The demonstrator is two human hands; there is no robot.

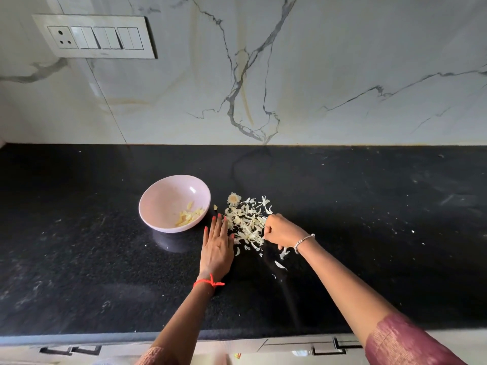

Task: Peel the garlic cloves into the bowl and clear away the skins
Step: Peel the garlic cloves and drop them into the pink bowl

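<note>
We judge peeling done: cloves (pixel 190 216) lie in the bowl (pixel 158 196) at 9 o'clock of the skins (pixel 246 223) heaped on the tabletop (pixel 105 233); left hand (pixel 217 245) flat, fingers straight, right hand (pixel 281 231) with fingers curled into the heap, grip unclear; clearing remains.

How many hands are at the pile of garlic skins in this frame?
2. The left hand lies flat on the counter against the left edge of the skins; the right hand, fingers curled, is at their right edge.
</note>
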